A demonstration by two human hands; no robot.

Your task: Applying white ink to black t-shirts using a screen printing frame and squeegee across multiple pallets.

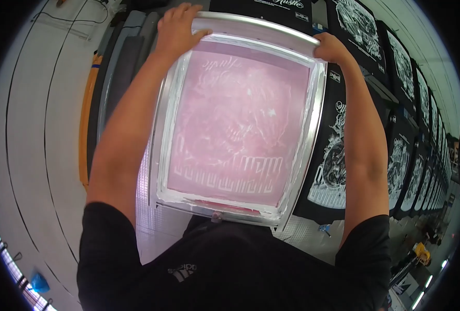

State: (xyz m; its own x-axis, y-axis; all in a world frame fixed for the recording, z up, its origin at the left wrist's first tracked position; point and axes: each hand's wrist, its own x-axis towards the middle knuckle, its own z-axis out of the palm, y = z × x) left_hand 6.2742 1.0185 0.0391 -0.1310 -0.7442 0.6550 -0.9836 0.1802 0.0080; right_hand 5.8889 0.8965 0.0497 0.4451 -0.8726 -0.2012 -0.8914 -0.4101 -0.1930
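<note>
In front of my body is a silk-screen printing frame [239, 119] with pink mesh and a metal border edged in white. Pale lettering and a faint picture show in the mesh. My left hand [179, 32] grips the frame's far left corner, thumb stretched along the top bar and fingers over the outer edge. At the far right corner my right hand [331, 48] is closed around the metal, its fingertips mostly hidden. Beneath and beside the frame's right edge lies a black garment [329, 179] with a white print.
Long rows of black printed garments [400, 62] on boards run off to the right. Left of the frame stand several grey boards or rolls [117, 78] beside an orange strip [87, 119]. A pale panelled surface [33, 124] fills the left side, with a blue object [39, 282] at lower left.
</note>
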